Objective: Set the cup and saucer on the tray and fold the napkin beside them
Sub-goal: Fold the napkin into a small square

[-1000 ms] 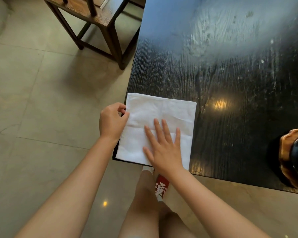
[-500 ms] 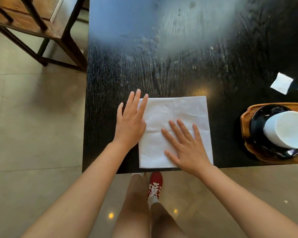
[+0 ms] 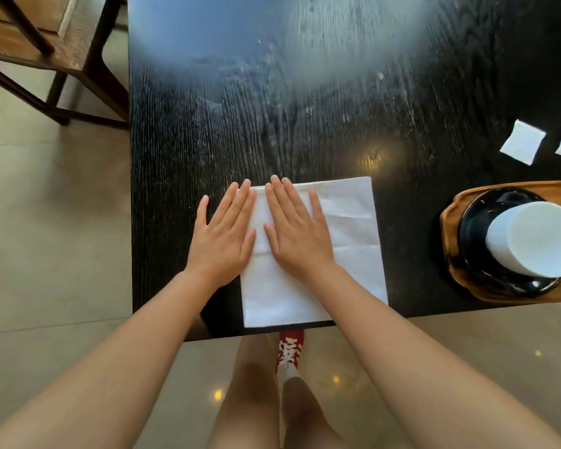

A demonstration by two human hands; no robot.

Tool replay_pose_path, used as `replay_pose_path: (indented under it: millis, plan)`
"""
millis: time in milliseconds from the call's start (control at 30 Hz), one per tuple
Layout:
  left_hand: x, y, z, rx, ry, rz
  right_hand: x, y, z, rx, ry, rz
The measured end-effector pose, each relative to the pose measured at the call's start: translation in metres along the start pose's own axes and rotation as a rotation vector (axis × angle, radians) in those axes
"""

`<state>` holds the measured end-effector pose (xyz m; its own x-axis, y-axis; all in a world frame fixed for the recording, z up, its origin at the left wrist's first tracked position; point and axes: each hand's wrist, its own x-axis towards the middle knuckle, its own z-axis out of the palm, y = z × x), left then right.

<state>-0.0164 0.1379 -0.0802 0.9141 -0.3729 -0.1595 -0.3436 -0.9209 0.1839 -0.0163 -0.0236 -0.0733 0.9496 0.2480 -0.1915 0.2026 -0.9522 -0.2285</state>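
A white folded napkin (image 3: 347, 241) lies flat on the black table (image 3: 272, 108), close to its front edge. My left hand (image 3: 222, 236) rests flat at the napkin's left edge, fingers spread, partly on the table. My right hand (image 3: 297, 233) presses flat on the napkin's left half, right beside the left hand. At the far right a white cup (image 3: 535, 238) sits upside down on a black saucer (image 3: 476, 234), which sits on a wooden tray (image 3: 449, 222). The tray is cut off by the frame's right edge.
Two small white folded papers (image 3: 523, 142) lie on the table behind the tray. A wooden chair (image 3: 46, 43) stands on the tiled floor at the upper left. The table's left edge is near my left hand. My legs and a red shoe (image 3: 290, 350) show below the table.
My right hand slid left and up across the napkin and now lies beside my left hand. The left hand stayed flat at the napkin's left edge. The view shifted slightly.
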Motion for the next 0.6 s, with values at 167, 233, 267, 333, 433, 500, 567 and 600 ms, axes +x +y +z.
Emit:
replay_pose_path:
  millis: [167,233,267,333,433,500,567,600]
  plan:
    - [0.001,0.001,-0.003,0.006,-0.010,-0.010,-0.020,0.071,-0.017,-0.071,0.037,0.145]
    - [0.001,0.002,-0.004,0.008,-0.018,-0.016,-0.031,0.094,-0.026,-0.116,0.026,0.200]
    - [0.001,0.002,-0.005,0.010,-0.020,-0.018,-0.035,0.099,-0.030,-0.129,0.019,0.218]
    - [0.001,0.003,-0.005,0.013,-0.022,-0.021,-0.041,0.096,-0.032,-0.143,0.028,0.278]
    - [0.001,0.002,-0.004,0.021,-0.024,-0.021,-0.060,0.061,-0.023,-0.084,0.038,0.236]
    - [0.000,0.001,-0.003,0.025,-0.022,-0.022,-0.082,0.035,-0.008,-0.039,-0.033,0.092]
    - [0.000,0.001,-0.002,0.025,-0.019,-0.019,-0.101,0.037,-0.001,-0.063,-0.050,0.054]
    - [0.000,0.001,-0.002,0.021,-0.020,-0.019,-0.106,0.047,-0.001,-0.087,-0.035,0.080]
